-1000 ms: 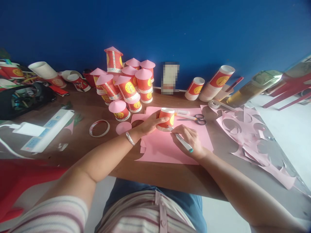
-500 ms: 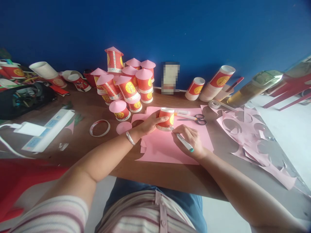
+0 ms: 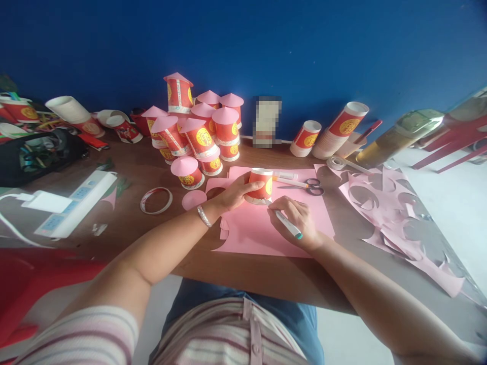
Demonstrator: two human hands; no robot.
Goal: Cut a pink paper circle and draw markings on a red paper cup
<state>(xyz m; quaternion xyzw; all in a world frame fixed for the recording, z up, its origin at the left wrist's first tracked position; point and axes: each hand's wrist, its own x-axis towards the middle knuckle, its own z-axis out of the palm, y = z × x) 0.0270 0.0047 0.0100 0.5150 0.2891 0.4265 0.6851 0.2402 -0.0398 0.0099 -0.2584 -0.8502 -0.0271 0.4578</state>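
Note:
My left hand [image 3: 240, 193] is wrapped round the left side of a red paper cup [image 3: 262, 190], upside down over pink paper [image 3: 266, 230]. A yellow emblem shows on its side, and dark marks run along its pale lower band. In my closed right hand [image 3: 297, 213] is a marker [image 3: 288, 224] with a green end. Its tip is hidden by my fingers, close to the cup's lower right edge. Behind the cup lie scissors [image 3: 315, 187] and an orange-and-white pen-like stick [image 3: 291, 182].
Several red cups with pink cone roofs [image 3: 201, 137] stand at the back left. A tape roll [image 3: 155, 201] and a power strip [image 3: 76, 205] lie left. Stacked cups [image 3: 338, 132], a bottle [image 3: 397, 137] and pink paper scraps [image 3: 395, 218] are on the right.
My right hand has shifted slightly at the cup's lower edge, and the marker has tilted a little. Dark marks show more plainly on the pale band. My left hand keeps its hold.

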